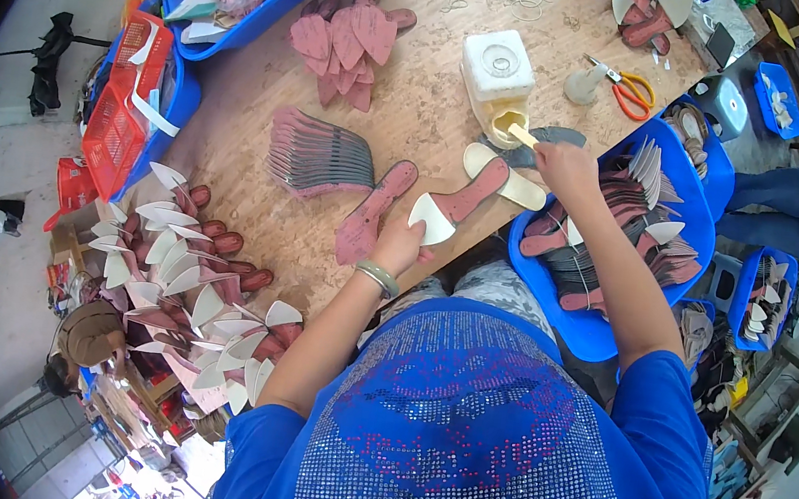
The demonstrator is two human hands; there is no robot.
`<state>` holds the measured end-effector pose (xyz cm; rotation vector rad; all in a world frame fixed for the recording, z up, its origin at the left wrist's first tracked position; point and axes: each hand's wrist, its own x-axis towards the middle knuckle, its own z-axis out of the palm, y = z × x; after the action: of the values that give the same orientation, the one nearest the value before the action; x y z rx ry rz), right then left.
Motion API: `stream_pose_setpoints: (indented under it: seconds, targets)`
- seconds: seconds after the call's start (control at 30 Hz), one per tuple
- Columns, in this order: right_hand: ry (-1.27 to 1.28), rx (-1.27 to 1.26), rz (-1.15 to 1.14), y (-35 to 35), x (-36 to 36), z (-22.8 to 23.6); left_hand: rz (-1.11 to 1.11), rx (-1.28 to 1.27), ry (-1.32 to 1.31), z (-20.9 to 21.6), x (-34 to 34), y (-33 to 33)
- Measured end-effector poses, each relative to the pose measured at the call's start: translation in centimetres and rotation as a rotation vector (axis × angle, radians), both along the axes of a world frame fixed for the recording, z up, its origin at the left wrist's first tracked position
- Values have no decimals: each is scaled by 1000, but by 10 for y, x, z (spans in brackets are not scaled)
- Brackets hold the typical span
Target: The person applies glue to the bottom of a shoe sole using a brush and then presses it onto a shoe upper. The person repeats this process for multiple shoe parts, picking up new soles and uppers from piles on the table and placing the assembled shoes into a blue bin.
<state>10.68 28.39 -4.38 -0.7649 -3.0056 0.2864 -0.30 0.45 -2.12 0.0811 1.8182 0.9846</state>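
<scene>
While I sat at the wooden tabletop (pixel 406 119), a fanned row of pink shoe insoles with white heel tips (pixel 185 272) lay along its left edge, beyond which stood red plastic mesh baskets (pixel 118 127) in a blue tray. Nearer the middle rested a neat stack of grey-and-pink insoles (pixel 316 156), and farther back a loose heap of pink sole pieces (pixel 352 36). A single speckled pink insole (pixel 371 212) lay flat just left of my left hand (pixel 398 245). That hand, with a pale green bangle (pixel 378 278) on its wrist, pinched the white heel end of a pink insole with a cream-white heel piece (pixel 455 208), which lay on the tabletop directly in front of me, its narrow end crossing a cream insole beneath it. Behind it stood a white plastic glue canister (pixel 496 78). My right hand (pixel 562 165) was closed around a brush with a pale handle (pixel 524 135), whose tip sat at the canister's lower opening. Farther back, orange-handled scissors (pixel 627 90) lay on the wood. To the right, a blue plastic bin (pixel 612 242) held more pink insoles, touching the tabletop's edge beside my right forearm.
</scene>
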Motion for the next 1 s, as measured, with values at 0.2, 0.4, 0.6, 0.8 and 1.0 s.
stream_pose_setpoints:
  seconds: [0.2, 0.4, 0.6, 0.8, 1.0]
  targets:
    - [234, -466, -330, -21, 60, -20, 43, -24, -164, 2, -8, 3]
    - [325, -1372, -637, -66, 97, -2, 77, -40, -159, -2, -8, -1]
    - [226, -1121, -269, -107, 103, -36, 79, -93, -101, -5, -5, 2]
    - [271, -757, -217, -93, 87, -40, 87, -81, -105, 2, -8, 4]
    - [165, -689, -341, -46, 82, -44, -1, -78, -71, 6, -12, 5]
